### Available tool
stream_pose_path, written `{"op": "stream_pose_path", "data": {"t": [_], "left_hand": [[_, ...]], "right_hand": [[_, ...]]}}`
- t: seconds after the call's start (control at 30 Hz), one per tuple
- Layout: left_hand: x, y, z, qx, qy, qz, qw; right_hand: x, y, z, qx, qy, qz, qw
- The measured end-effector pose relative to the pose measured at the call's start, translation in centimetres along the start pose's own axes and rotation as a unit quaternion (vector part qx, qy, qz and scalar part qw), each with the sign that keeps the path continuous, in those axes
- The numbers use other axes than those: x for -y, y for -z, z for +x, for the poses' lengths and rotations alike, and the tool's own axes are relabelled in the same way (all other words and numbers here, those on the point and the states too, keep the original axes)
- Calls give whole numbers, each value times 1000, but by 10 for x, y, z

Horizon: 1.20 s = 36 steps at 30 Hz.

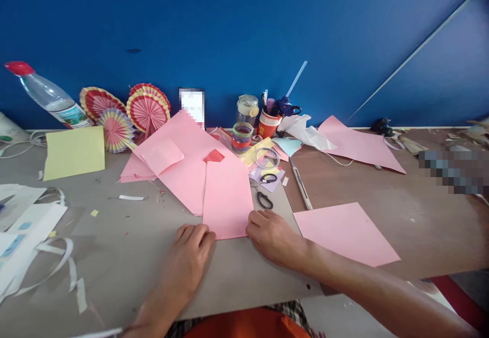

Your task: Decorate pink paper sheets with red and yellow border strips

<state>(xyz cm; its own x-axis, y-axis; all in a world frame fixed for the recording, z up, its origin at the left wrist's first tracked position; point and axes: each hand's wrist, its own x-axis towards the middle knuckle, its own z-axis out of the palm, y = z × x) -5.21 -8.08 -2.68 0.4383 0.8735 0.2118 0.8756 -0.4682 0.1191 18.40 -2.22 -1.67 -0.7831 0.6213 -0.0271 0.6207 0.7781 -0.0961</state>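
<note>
A sheet of pink paper (228, 198) lies flat on the table in front of me, its near edge running between my hands. My left hand (192, 250), fingers curled, is closed on the near left corner. At the near right corner my right hand (270, 235) is closed the same way, its fingertips partly hidden. Just beyond the sheet lie larger pink sheets (183, 175) with a small red piece of paper (214, 156). Black-handled scissors (265, 200) rest by the sheet's right edge, and a utility knife (301, 184) lies farther right.
Another pink sheet (347, 231) is right of my right arm, and a yellow sheet (74, 152) is far left. Folded paper fans (147, 109), a tilted bottle (53, 96), a jar (246, 111) and a red cup (268, 125) with tools stand along the blue wall (229, 27).
</note>
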Motion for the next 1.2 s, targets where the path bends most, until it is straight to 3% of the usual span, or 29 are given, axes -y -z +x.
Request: {"op": "stream_pose_path", "data": {"t": [0.17,0.3,0.43,0.5,0.63,0.7,0.77,0.83,0.9,1.0,1.1,1.2], "left_hand": [[6,0,-2,-6,-19,-4,1000],[4,8,1,-55,-35,-1,998],[-6,41,1,-96,-38,-66,992],[-11,69,-2,-58,-28,-154,986],[-11,127,-5,56,18,-291,955],[-4,147,2,61,54,-336,938],[4,155,17,36,97,-356,929],[11,150,37,26,132,-351,927],[15,133,58,16,178,-319,931],[19,91,79,91,201,-276,936],[23,46,83,143,207,-208,945],[28,17,79,173,181,-164,954]], "right_hand": [[-3,-6,-7,-53,13,13,998],[-3,4,-12,-91,21,28,995],[5,57,-23,-66,30,79,994],[12,95,-32,14,11,164,986],[15,163,-43,106,-41,332,937],[8,183,-38,127,-58,395,908],[-7,190,-25,134,-49,445,884],[-26,183,-6,126,-61,433,890],[-44,163,13,130,-96,385,909],[-60,115,35,157,-115,330,924],[-59,66,41,142,-125,252,949],[-48,33,36,114,-124,175,970]]}}
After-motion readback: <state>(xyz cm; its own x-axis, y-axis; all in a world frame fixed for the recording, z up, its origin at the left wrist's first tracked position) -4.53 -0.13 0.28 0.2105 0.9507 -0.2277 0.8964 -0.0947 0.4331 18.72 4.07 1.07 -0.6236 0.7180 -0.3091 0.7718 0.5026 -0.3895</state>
